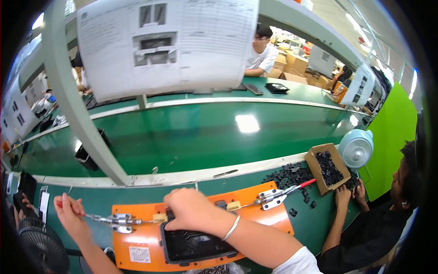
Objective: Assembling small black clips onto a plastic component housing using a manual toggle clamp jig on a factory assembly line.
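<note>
An orange fixture plate [126, 242] lies on the green bench in front of me, with a black plastic housing [200, 244] set in its middle. My right hand [194, 211] is closed on the housing's far left edge, thumb inside and fingers over the rim. At the plate's left end, my left hand [70, 212] grips the red handle of a toggle clamp [121, 220]. That clamp's yellowish pad sits near the housing's upper left corner. On the right, a second toggle clamp [272, 199] has its red handle lying outward, untouched by either hand.
A cardboard box [329, 170] of small black parts stands at right, with a loose pile [289, 177] beside it. A co-worker's hands [349, 194] work there, near a light blue fan [356, 148]. A black fan [43, 246] stands lower left; a paper sheet [169, 45] hangs ahead.
</note>
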`<state>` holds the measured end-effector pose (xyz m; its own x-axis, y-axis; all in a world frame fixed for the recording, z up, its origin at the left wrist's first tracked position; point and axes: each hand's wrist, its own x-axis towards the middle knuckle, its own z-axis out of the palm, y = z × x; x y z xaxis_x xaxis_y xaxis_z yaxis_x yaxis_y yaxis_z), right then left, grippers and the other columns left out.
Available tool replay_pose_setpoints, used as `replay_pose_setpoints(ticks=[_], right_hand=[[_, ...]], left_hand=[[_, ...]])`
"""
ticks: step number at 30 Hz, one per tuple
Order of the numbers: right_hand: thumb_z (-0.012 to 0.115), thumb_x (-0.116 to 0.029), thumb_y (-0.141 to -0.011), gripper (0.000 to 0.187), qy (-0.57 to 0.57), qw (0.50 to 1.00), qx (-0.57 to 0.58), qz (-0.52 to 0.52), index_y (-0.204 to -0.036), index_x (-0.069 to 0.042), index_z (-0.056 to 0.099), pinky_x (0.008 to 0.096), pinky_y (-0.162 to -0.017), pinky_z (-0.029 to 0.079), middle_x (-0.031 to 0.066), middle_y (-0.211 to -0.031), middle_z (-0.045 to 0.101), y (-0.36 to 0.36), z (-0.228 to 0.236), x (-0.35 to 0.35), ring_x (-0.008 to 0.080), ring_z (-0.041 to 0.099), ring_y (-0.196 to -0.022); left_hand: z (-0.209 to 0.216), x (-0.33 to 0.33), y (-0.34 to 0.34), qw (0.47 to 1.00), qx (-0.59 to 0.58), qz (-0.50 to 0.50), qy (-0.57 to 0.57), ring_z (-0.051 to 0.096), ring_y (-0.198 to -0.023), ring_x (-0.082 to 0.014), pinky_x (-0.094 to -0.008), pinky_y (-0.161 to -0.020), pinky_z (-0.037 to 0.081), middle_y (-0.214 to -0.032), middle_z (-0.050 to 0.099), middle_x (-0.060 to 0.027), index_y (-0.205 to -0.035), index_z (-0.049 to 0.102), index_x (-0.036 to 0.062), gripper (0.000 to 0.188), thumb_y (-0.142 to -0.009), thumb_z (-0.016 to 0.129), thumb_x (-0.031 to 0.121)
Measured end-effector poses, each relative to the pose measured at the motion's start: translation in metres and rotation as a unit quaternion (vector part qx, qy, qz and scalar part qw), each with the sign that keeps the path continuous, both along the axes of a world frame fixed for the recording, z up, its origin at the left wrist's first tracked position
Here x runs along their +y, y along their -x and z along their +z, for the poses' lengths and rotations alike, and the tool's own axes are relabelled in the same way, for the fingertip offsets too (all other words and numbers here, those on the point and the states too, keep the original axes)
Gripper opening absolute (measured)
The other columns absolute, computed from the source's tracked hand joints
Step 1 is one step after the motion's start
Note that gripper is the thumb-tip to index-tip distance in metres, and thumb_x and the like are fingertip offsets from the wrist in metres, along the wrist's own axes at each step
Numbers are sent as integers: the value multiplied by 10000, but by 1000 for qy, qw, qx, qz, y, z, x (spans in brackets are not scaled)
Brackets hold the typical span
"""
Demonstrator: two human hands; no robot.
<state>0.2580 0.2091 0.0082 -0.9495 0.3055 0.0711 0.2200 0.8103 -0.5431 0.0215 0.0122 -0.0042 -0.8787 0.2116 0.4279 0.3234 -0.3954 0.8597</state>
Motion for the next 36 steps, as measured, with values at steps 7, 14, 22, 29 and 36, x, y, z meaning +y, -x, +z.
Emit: replay_pose_setpoints(ticks=[7, 14, 22, 29, 36], right_hand=[[803, -229, -666, 358, 97, 995, -13, 8, -894, -5, 643, 376, -739, 517, 161, -881, 669, -10, 4, 14, 335, 644, -831], [814, -207, -642, 524, 41, 999, 23, 8, -1004, -10, 490, 397, -760, 504, 198, -926, 634, -9, 2, 0, 378, 624, -878], [817, -196, -631, 568, 54, 998, 4, -24, -995, -35, 413, 408, -723, 493, 208, -870, 618, -10, 7, -6, 389, 618, -837], [824, -207, -625, 570, 34, 999, 36, -21, -989, -37, 420, 403, -681, 494, 184, -822, 617, -8, 5, -9, 379, 621, -770], [791, -178, -729, 303, 94, 995, 31, -2, -858, -9, 576, 321, -658, 499, 133, -801, 643, -16, 6, 4, 236, 635, -715]], left_hand=[[1, 3, -3, 997, -59, -29, -47, 386, -495, -101, -297, -690, 409, -599, 402, 15, -837, 434, 126, 185, -987, 502, 212], [4, -1, -4, 996, -68, -39, -48, 396, -500, -107, -305, -718, 408, -597, 418, 12, -826, 436, 131, 194, -976, 523, 217], [8, 3, -9, 994, -79, -46, -52, 395, -511, -103, -300, -722, 406, -598, 414, 14, -822, 432, 132, 187, -971, 524, 197], [10, 1, -11, 998, -22, -54, -13, 393, -513, -91, -286, -725, 403, -600, 407, 21, -827, 395, 134, 191, -974, 508, 177], [10, 7, -16, 998, -39, -51, -21, 392, -519, -101, -300, -725, 408, -608, 412, 10, -835, 402, 117, 195, -981, 505, 194]])
